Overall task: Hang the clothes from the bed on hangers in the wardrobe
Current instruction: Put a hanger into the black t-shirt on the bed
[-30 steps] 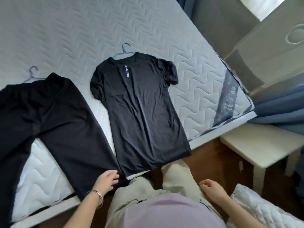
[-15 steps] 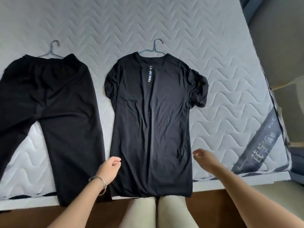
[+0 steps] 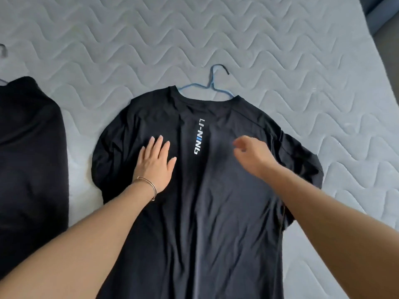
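Black trousers [image 3: 28,158] lie far left on the bed [image 3: 302,61]. My left hand [image 3: 155,162] presses flat, fingers spread, on the black T-shirt [image 3: 216,212], whose collar shows a blue hanger [image 3: 213,83]. My right hand [image 3: 252,154] hovers over the shirt, loosely curled and empty.

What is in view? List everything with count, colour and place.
Mattress: one, pale grey, quilted, under everything.
T-shirt: one, black, laid flat, centre.
Hanger: one, blue, arms under the T-shirt's collar, hook above it.
Second garment: one, black, left edge.
Hanger hook: one, grey, far left edge, mostly cut off.
Bracelet: one, metallic, left wrist.
Left hand: one, flat on the T-shirt.
Right hand: one, blurred, above the T-shirt.
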Demonstrator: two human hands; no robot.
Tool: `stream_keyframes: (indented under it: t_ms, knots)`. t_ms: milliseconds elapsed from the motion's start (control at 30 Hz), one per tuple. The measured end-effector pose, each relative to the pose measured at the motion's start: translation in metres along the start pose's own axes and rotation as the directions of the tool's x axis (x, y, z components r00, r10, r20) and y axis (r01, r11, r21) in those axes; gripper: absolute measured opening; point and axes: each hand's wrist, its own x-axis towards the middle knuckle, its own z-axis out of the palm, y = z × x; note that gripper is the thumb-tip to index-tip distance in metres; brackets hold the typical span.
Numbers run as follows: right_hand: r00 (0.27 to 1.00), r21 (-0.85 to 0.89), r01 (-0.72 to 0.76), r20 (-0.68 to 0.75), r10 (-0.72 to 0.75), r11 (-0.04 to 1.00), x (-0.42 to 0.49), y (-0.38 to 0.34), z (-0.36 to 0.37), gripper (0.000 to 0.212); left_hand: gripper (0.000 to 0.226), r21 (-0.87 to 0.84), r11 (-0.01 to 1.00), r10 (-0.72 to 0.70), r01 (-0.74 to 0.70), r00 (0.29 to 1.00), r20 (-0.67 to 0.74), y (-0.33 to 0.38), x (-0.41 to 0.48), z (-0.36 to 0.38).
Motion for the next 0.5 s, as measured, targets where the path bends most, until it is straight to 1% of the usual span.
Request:
stream_keyframes:
  t_ms: [67,167,233,300,400,500]
  knots:
    - [0.995,0.01,0.053,-0.08,-0.052,0.999,0.044,-0.016,-0.001,0.035,0.057,0.061,0.998,0.012,-0.006,0.995,-0.099,-0.003,0.022,0.016]
    - [0.974,-0.076,0.153,-0.157,-0.163,0.985,0.099,-0.033,0.001,0.041,0.06,0.084,0.996,0.059,-0.042,0.975,-0.214,-0.009,0.032,0.035]
    - [0.969,-0.112,0.148,-0.184,-0.167,0.983,0.131,-0.043,-0.002,0.049,0.059,0.095,0.993,0.087,-0.067,0.97,-0.229,-0.014,0.035,0.042]
    - [0.975,-0.1,0.111,-0.183,-0.128,0.989,0.153,-0.052,-0.006,0.054,0.059,0.112,0.991,0.098,-0.072,0.966,-0.24,-0.015,0.034,0.043]
    - [0.975,-0.085,0.082,-0.198,-0.097,0.993,0.167,-0.063,-0.01,0.046,0.06,0.12,0.99,0.097,-0.071,0.97,-0.224,-0.015,0.034,0.042]
    - [0.975,-0.06,0.152,-0.157,-0.16,0.987,0.16,-0.075,-0.014,0.033,0.059,0.122,0.99,0.095,-0.07,0.973,-0.212,-0.015,0.035,0.039]
